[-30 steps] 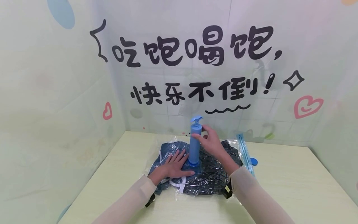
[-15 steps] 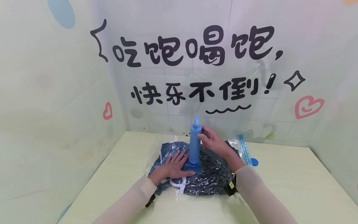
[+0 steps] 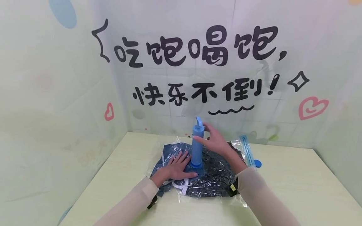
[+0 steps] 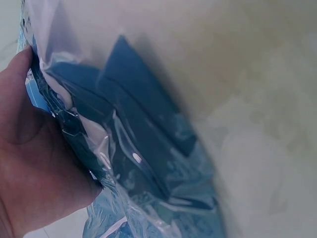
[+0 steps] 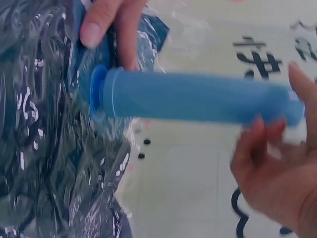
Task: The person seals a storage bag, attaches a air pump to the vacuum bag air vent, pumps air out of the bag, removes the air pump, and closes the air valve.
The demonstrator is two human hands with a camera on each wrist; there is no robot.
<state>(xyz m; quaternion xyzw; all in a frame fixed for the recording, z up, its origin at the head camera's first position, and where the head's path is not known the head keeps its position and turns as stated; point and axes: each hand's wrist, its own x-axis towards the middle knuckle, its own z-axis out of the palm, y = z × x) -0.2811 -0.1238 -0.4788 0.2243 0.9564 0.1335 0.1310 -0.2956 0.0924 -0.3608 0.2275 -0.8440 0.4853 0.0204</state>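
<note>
A blue hand pump (image 3: 197, 147) stands upright on a clear plastic storage bag (image 3: 217, 180) with dark, crinkled fabric inside. My right hand (image 3: 217, 142) holds the pump near its top, thumb across the front and fingers behind, just below the light blue handle (image 3: 199, 121). In the right wrist view, the thumb and the blurred fingers lie on opposite sides of the pump barrel (image 5: 188, 96). My left hand (image 3: 176, 169) rests on the bag left of the pump base, fingers spread. Teal fabric (image 4: 143, 129) shows through the bag beside that hand in the left wrist view.
A zip strip (image 3: 247, 152) edges the bag's right side. Just beyond it, a round blue cap (image 3: 257, 163) lies on the pale table (image 3: 297, 188). Behind stands a printed backdrop (image 3: 158, 119) with large black characters.
The pump's handle has turned about its upright axis. My right hand drew back to the right, then came round the pump again. My left hand has stayed in place.
</note>
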